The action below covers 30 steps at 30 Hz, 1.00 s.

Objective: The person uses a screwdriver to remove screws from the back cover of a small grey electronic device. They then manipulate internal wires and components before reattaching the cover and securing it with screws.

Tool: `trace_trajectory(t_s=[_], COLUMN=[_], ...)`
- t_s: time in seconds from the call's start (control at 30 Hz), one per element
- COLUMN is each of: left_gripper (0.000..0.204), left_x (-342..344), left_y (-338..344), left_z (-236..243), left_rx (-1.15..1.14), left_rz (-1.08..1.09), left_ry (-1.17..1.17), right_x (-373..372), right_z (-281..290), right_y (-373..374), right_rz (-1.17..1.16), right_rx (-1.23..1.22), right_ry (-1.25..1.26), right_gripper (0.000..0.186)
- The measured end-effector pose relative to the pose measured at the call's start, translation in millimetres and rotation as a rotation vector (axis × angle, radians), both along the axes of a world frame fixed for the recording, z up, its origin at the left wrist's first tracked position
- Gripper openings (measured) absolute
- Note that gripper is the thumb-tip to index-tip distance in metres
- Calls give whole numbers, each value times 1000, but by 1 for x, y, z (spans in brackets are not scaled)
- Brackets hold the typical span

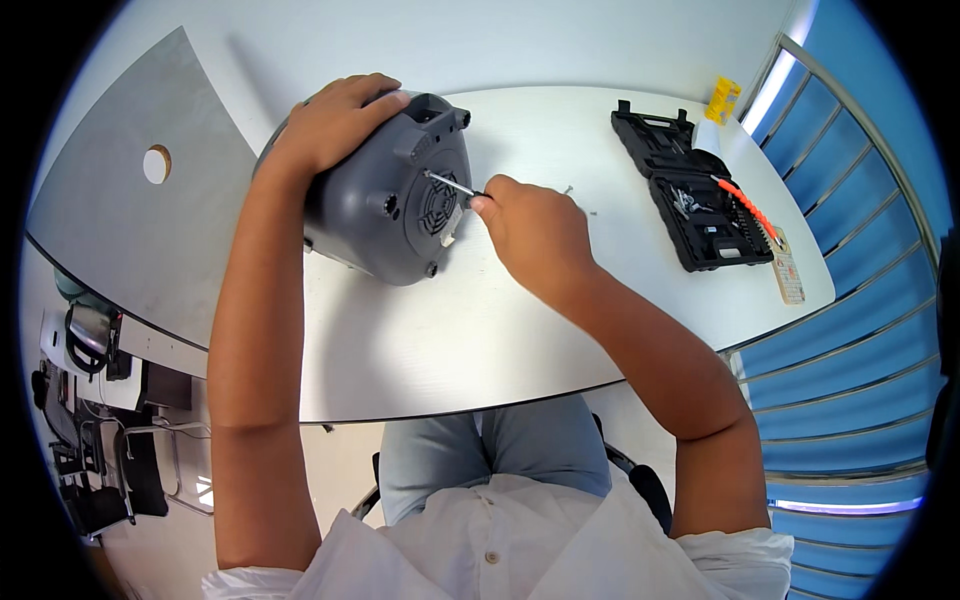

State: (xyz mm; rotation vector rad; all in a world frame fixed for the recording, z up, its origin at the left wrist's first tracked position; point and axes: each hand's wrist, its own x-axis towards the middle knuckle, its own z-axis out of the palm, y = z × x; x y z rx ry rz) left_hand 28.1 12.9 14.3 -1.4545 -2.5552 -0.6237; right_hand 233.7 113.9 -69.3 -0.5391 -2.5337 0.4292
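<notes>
A dark grey rounded appliance (355,230) lies tilted on the white table, its underside with a round vent grille (438,205) and small feet facing right. My left hand (345,125) is laid over its top, fingers curved across the upper edge and holding it. In my right hand (540,230) is a screwdriver (455,184), its handle mostly hidden in my closed fingers. The metal shaft points left, and its tip meets the underside beside the grille. Whether the tip sits in a screw is too small to tell. A loose screw (568,190) lies beyond my right hand.
An open black tool case (690,255) with bits stands at the right, an orange flexible shaft (745,205) across it. Near it are a remote control (788,270) and a yellow holder (722,100). A metal railing (840,240) borders the right; a grey tabletop (100,190) adjoins left.
</notes>
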Motion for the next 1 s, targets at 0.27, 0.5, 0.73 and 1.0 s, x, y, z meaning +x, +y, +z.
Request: trace_trajectory(t_s=[0.27, 0.5, 0.73, 1.0], left_gripper=[59, 58, 57, 56], left_x=[-1, -3, -2, -6], left_y=[2, 2, 5, 6], left_z=[0, 3, 1, -2], left_rx=[-22, -30, -49, -50], left_rz=[25, 57, 85, 54], left_ry=[7, 9, -13, 45], right_x=[1, -2, -5, -5], right_z=[15, -15, -19, 1], right_y=[19, 10, 14, 12], right_rz=[171, 79, -24, -2], right_rx=[-745, 286, 619, 133], right_ry=[-14, 303, 293, 61], right_gripper=[23, 18, 21, 28])
